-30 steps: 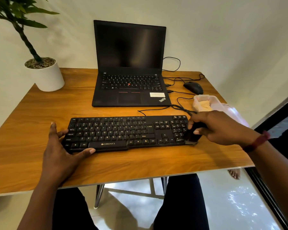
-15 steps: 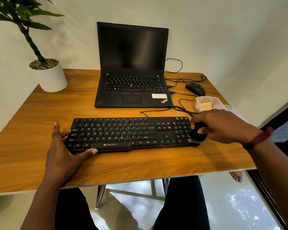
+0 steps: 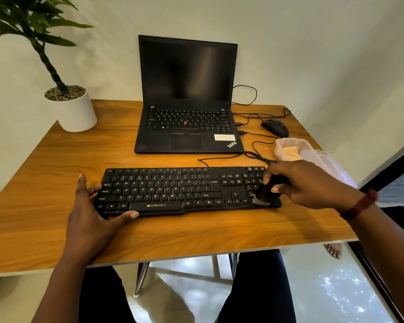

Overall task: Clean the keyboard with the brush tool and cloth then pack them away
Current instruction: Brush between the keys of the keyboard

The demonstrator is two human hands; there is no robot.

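A black Zebronics keyboard [image 3: 173, 190] lies across the wooden table [image 3: 56, 164] in front of me. My left hand [image 3: 89, 206] holds its left end, thumb along the front edge and fingers spread at the side. My right hand [image 3: 306, 183] grips a black brush tool [image 3: 265, 192], whose grey bristles rest on the number pad at the keyboard's right front corner. A clear plastic container [image 3: 289, 148] with a yellowish cloth [image 3: 289, 152] inside stands just behind my right hand.
An open black laptop [image 3: 187, 117] with a dark screen stands behind the keyboard. A black mouse [image 3: 274, 127] and several cables lie at the back right. A white plant pot [image 3: 72, 110] occupies the back left corner. The table's right edge is near my right wrist.
The brush has shifted slightly left onto the number pad's front corner. My left hand stays on the keyboard's left end. The head view has tilted a little.
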